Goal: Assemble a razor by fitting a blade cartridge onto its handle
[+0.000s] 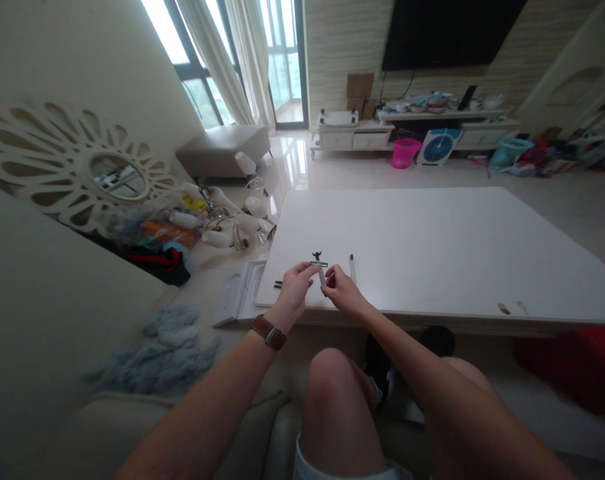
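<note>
Over the near edge of the white table (397,247), both hands meet at a small T-shaped piece (322,275) with a pale stem and a thin green-and-dark crossbar. My left hand (296,285), with a brown watch strap at its wrist, pinches it near the crossbar. The lower end of the stem is between the fingers of my right hand (341,288). Just beyond the crossbar is a small black forked part (317,255); whether it is joined on, I cannot tell. A pale stick with a dark tip (352,268) lies right of my hands. Short dark strips (278,285) lie to the left.
An open white box (236,293) stands against the table's left corner. Small flat pieces (504,309) lie near the front edge at right. A chandelier with white shades (242,223) and bagged items are on the floor at left. A pink basket (404,153) stands beyond the table.
</note>
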